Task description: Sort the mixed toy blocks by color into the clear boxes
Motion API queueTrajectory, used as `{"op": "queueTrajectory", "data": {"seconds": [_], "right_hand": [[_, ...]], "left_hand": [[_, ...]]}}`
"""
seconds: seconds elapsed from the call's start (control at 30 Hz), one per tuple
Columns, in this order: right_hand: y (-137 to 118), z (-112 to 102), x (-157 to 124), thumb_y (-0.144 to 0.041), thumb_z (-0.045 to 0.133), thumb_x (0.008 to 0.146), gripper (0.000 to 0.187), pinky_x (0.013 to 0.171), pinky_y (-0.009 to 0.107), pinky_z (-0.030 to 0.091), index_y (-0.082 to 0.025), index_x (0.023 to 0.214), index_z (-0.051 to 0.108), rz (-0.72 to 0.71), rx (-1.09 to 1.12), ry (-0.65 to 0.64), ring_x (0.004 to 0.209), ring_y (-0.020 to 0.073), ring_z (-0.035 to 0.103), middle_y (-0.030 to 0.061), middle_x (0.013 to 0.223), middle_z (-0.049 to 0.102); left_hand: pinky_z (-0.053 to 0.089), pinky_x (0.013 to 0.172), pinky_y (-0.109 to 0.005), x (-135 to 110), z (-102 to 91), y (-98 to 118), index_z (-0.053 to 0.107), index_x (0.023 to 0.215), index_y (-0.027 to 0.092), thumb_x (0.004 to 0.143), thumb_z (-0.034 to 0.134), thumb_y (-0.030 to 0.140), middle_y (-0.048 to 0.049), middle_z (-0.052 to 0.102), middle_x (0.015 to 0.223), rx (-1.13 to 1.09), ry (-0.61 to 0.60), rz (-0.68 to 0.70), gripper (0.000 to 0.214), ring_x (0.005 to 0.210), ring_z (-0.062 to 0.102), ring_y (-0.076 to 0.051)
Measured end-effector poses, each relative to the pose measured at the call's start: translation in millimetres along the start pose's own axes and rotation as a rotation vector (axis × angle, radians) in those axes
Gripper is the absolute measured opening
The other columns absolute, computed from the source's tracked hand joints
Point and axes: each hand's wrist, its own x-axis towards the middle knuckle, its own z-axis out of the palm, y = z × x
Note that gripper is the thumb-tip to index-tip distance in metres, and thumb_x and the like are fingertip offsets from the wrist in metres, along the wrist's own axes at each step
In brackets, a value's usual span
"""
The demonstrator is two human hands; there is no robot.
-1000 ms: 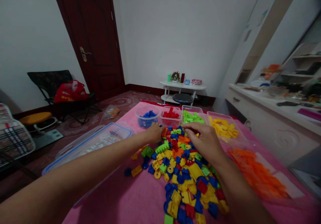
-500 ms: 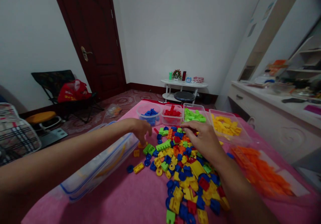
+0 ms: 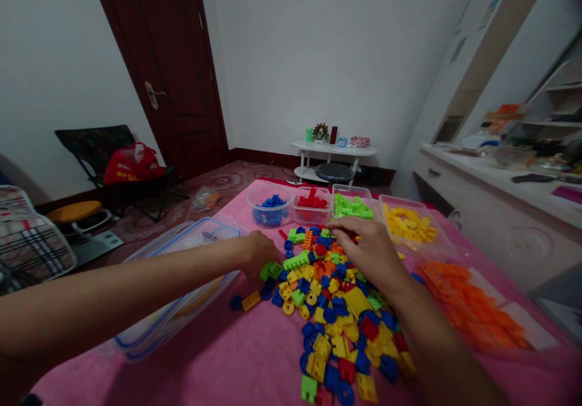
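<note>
A heap of mixed coloured plastic blocks [image 3: 339, 312] lies on the pink cloth [image 3: 236, 363]. My left hand [image 3: 258, 254] rests knuckles-up at the heap's left edge, fingers curled down onto a green block [image 3: 271, 270]; what they pinch is hidden. My right hand [image 3: 366, 251] lies over the top of the heap, fingers bent together on the blocks there. At the far edge stand tubs of blue blocks [image 3: 270, 205], red blocks [image 3: 311, 205], green blocks [image 3: 352, 207] and yellow blocks [image 3: 409, 226].
A large clear lidded box [image 3: 182, 272] sits left of the heap under my left forearm. Orange pieces [image 3: 468, 306] lie on a sheet at the right. A white cabinet [image 3: 495, 212] stands right; a folding chair [image 3: 113, 157], door and small white table [image 3: 334, 154] beyond.
My left hand has drawn back from the heap's far side to its left edge by the green block. My right hand has stayed on top of the heap. The camera shifted slightly.
</note>
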Motion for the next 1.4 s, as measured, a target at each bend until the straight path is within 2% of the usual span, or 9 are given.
{"op": "queueTrajectory", "data": {"seconds": [0.17,0.33,0.47,0.6,0.73,0.83,0.93,1.17,1.4], "right_hand": [[0.3,0.7,-0.8,-0.013,0.05,0.08,0.024,0.076,0.029,0.05,-0.024,0.087,0.071,-0.003,0.0,0.002,0.081,0.0161,0.066,-0.0003,0.087,0.072],[2.1,2.7,-1.0,-0.012,0.051,0.079,0.024,0.076,0.03,0.049,-0.023,0.086,0.071,0.001,0.0,0.0,0.08,0.016,0.066,-0.0002,0.086,0.072],[-4.1,7.1,-1.5,-0.012,0.05,0.081,0.024,0.076,0.029,0.048,-0.022,0.087,0.071,0.008,-0.006,-0.044,0.081,0.0164,0.065,0.0012,0.087,0.072],[-34.3,28.4,-11.8,-0.014,0.052,0.081,0.023,0.078,0.028,0.046,-0.024,0.091,0.07,-0.036,-0.01,-0.241,0.085,0.0166,0.063,0.0018,0.091,0.07],[-77.1,68.0,-39.2,-0.013,0.053,0.081,0.024,0.084,0.029,0.044,-0.023,0.099,0.066,-0.276,0.042,-0.502,0.096,0.0169,0.058,0.0026,0.1,0.066],[-97.6,95.3,-60.5,-0.016,0.049,0.085,0.025,0.096,0.038,0.038,-0.02,0.107,0.061,-0.427,0.024,-0.561,0.111,0.0214,0.048,0.0051,0.116,0.06],[-103.1,110.5,-70.5,-0.016,0.046,0.087,0.027,0.099,0.044,0.035,-0.019,0.112,0.057,-0.472,-0.032,-0.566,0.115,0.0247,0.043,0.0066,0.12,0.056],[-96.1,111.1,-63.3,-0.009,0.046,0.083,0.019,0.1,0.046,0.03,-0.012,0.095,0.06,-0.476,-0.187,-0.573,0.094,0.0223,0.046,0.0071,0.093,0.057],[-74.9,97.8,-50.6,-0.009,0.051,0.078,0.019,0.087,0.041,0.036,-0.012,0.093,0.062,-0.326,-0.293,-0.646,0.092,0.0234,0.049,0.0107,0.094,0.059]], "left_hand": [[0.042,0.055,-0.028,-1.7,-6.0,-0.2,0.068,0.081,0.018,0.052,0.069,0.018,-0.0061,0.07,0.078,-0.096,-0.086,0.144,0.03,0.065,0.061,-0.022],[0.039,0.052,-0.021,9.8,-7.2,1.1,0.064,0.096,0.016,0.064,0.069,0.028,-0.0016,0.069,0.078,-0.684,0.043,0.14,0.034,0.064,0.058,-0.014],[0.043,0.062,-0.02,9.2,-18.4,0.0,0.062,0.103,0.017,0.071,0.068,0.034,-0.0023,0.069,0.084,-1.004,0.065,0.273,0.037,0.072,0.061,-0.014],[0.045,0.065,-0.02,2.7,-27.5,-17.8,0.068,0.092,0.014,0.071,0.066,0.023,-0.0043,0.07,0.082,-0.924,0.176,0.238,0.023,0.073,0.062,-0.015],[0.044,0.064,-0.019,-1.7,-25.4,-39.6,0.07,0.094,0.013,0.07,0.062,0.013,-0.0051,0.071,0.083,-0.666,0.266,0.109,0.026,0.073,0.063,-0.014],[0.044,0.065,-0.018,-3.3,-21.4,-45.1,0.07,0.098,0.013,0.071,0.058,0.012,-0.0055,0.072,0.088,-0.528,0.277,0.094,0.029,0.075,0.063,-0.014],[0.044,0.067,-0.018,-3.1,-19.0,-42.2,0.069,0.102,0.014,0.074,0.055,0.012,-0.005,0.072,0.091,-0.468,0.275,0.097,0.032,0.077,0.064,-0.013],[0.044,0.084,-0.027,16.1,-7.4,-32.4,0.062,0.118,0.017,0.073,0.051,0.007,-0.0116,0.067,0.11,-0.248,0.308,0.007,0.047,0.101,0.061,-0.023],[0.046,0.075,-0.029,47.4,9.3,-14.8,0.059,0.117,0.015,0.072,0.057,0.02,-0.0151,0.066,0.103,-0.271,0.302,-0.041,0.045,0.091,0.063,-0.027]]}}
